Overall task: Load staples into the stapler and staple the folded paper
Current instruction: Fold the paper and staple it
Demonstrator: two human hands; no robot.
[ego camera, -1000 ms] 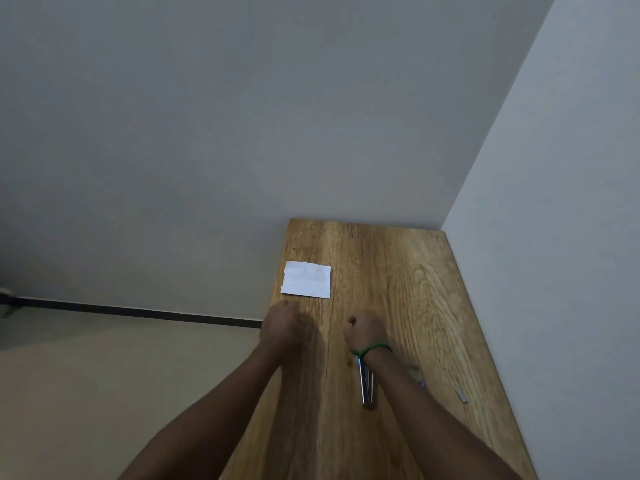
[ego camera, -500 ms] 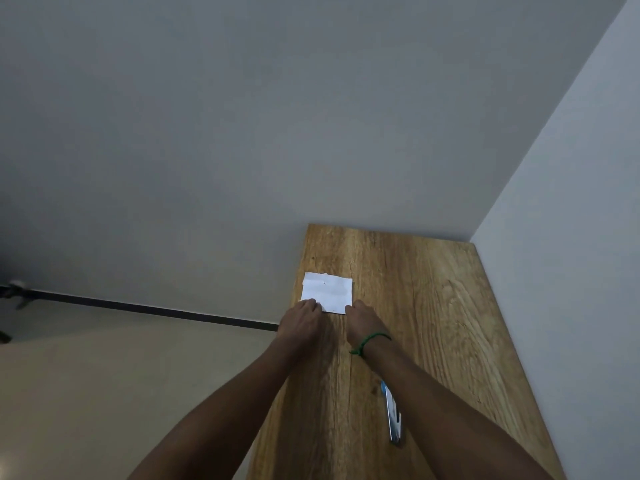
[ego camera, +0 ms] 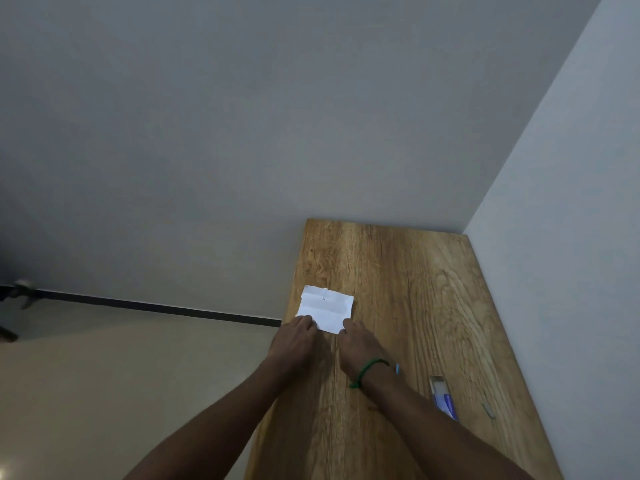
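While left hand (ego camera: 294, 341) touches paper (ego camera: 327, 308), box (ego camera: 443, 398) lies open.

Bare indoor room corner: wood-grain table (ego camera: 415, 271) against plain grey walls (ego camera: 242, 133), dark skirting strip (ego camera: 156, 308).

A folded white paper (ego camera: 327, 308) is lying flat near the left edge of the wooden counter (ego camera: 415, 271). Both arms are reaching forward: the left grip (ego camera: 294, 341) is touching the paper's near left corner and the right grip (ego camera: 360, 348), wearing a green band (ego camera: 367, 370) at the wrist, is touching its near right corner; pinching or pressing is not showing clearly. A blue and silver stapler (ego camera: 443, 398) is lying beside the right forearm, with a small staple strip (ego camera: 489, 410) lying just to its right.
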